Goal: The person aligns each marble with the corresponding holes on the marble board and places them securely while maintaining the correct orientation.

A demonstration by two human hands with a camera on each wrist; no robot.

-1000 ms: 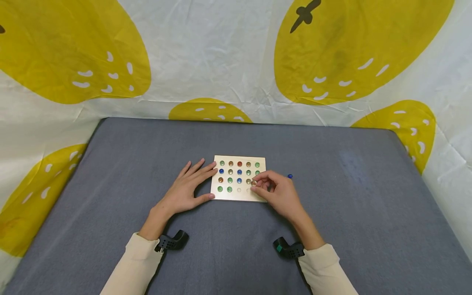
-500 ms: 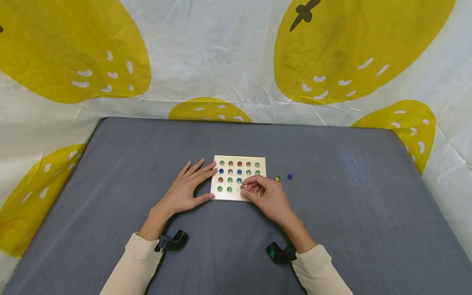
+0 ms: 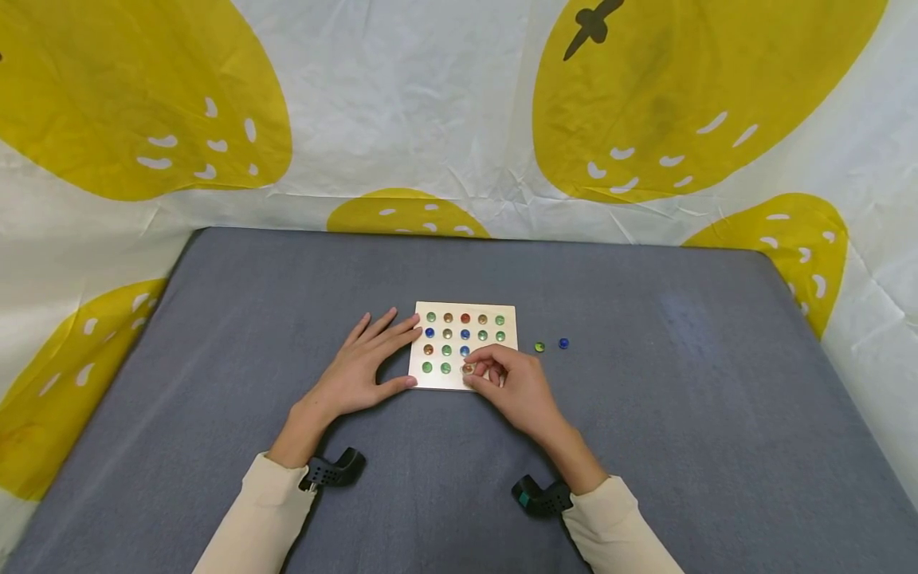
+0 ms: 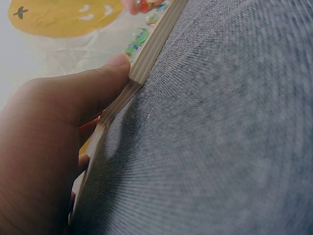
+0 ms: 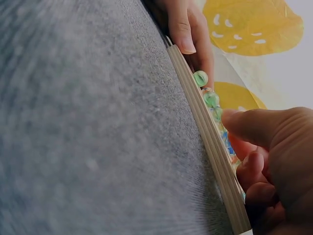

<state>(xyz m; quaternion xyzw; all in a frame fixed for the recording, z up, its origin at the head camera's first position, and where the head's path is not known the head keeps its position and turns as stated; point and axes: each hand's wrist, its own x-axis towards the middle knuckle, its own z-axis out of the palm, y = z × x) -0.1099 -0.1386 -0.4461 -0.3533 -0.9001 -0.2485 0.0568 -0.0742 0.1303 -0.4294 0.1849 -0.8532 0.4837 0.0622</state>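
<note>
A flat wooden board (image 3: 437,382) lies on the table with rows of glass marbles in its round hollows, green, blue, amber and red. Along its left edge rests my left hand (image 3: 362,371), fingers spread, the thumb touching the near left corner. Over the front row, my right hand (image 3: 518,389) pinches an amber marble (image 3: 468,369) between thumb and forefinger, right of two green marbles. That hand hides the board's near right part. In the left wrist view the thumb (image 4: 105,81) lies against the board's edge (image 4: 154,49). The right wrist view hides the pinched marble behind the thumb (image 5: 249,122).
A green marble (image 3: 539,347) and a blue marble (image 3: 563,344) lie loose on the grey cloth-covered table (image 3: 681,399), right of the board. Behind the table hangs a white cloth (image 3: 416,96) with large yellow shapes.
My right hand has moved left and slightly nearer with the amber marble, from the board's right side to the front row's middle. The loose green marble has come into view. My left hand stays put.
</note>
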